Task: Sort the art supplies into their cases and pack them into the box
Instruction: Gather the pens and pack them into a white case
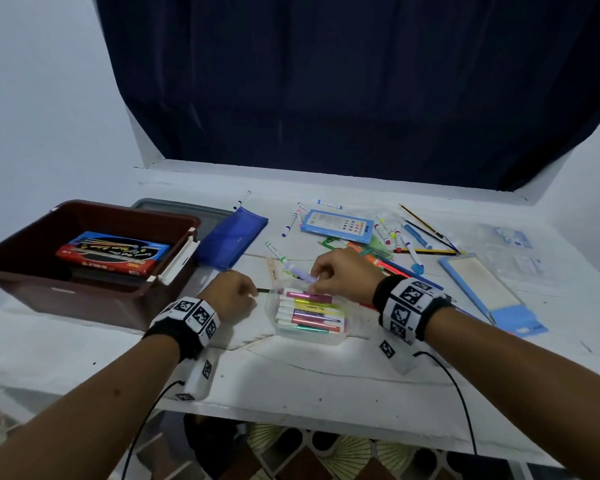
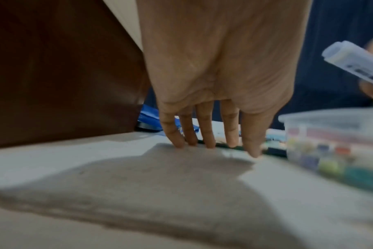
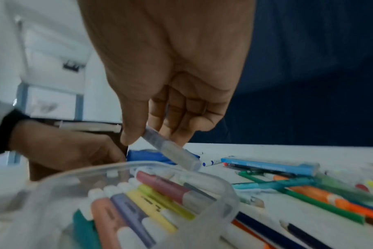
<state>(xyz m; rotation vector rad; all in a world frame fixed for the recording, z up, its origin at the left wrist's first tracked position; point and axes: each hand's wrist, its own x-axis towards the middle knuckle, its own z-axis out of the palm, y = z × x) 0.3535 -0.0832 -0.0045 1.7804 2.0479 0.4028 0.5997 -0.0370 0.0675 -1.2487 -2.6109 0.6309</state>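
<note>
A clear plastic case (image 1: 326,339) holding several highlighters sits at the table's middle. My right hand (image 1: 317,275) hovers over its far edge and pinches a pale lilac highlighter (image 1: 300,271) between thumb and fingers; the right wrist view shows this highlighter (image 3: 175,150) slanting down toward the case rim (image 3: 228,190). My left hand (image 1: 236,292) is just left of the case, and in the left wrist view its fingertips (image 2: 211,144) point down straight and touch the table, holding nothing. The brown box (image 1: 84,299) at the left holds two flat cases.
A blue pouch (image 1: 232,237) lies between the box and the case. Behind and right of my right hand are a light blue marker case (image 1: 336,225), several loose markers (image 1: 395,237) and pencils, and an open blue tin (image 1: 489,292). The table's front edge is near my forearms.
</note>
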